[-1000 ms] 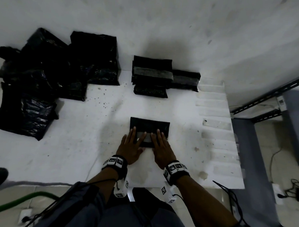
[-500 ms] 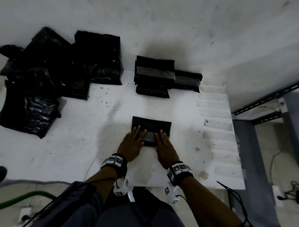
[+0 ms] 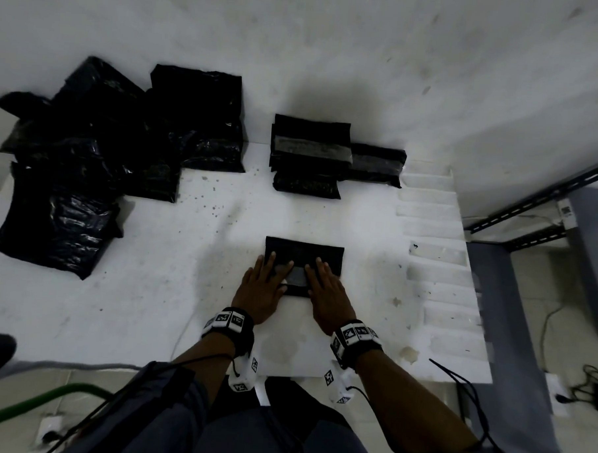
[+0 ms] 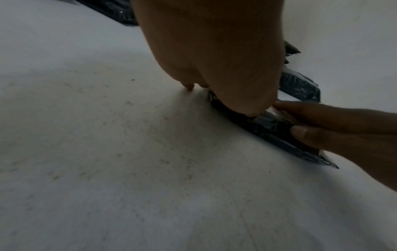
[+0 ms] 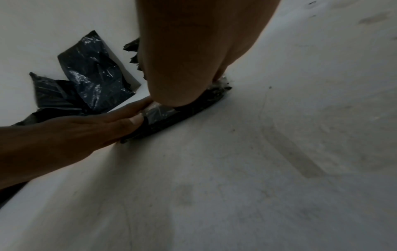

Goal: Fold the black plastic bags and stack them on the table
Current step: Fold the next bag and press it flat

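A folded black plastic bag [image 3: 303, 254] lies flat on the white table [image 3: 150, 305] near its front edge. My left hand [image 3: 262, 286] lies flat on the bag's left half with straight fingers. My right hand [image 3: 325, 289] presses flat on its right half. In the left wrist view the bag [image 4: 264, 125] shows as a thin dark strip under both hands. The right wrist view shows the same bag [image 5: 182, 112] under the palm. A stack of folded bags [image 3: 311, 155] sits at the back of the table. A heap of unfolded black bags [image 3: 98, 156] covers the back left.
The wall [image 3: 333, 39] rises right behind the stack. Strips of clear tape [image 3: 440, 253] line the table's right side. A metal rack [image 3: 538, 202] and floor cables [image 3: 592, 386] are to the right. A green hose [image 3: 36, 399] lies on the floor at the left.
Both hands have slid a little farther onto the folded bag and stay pressed flat on it. The bag has not moved.
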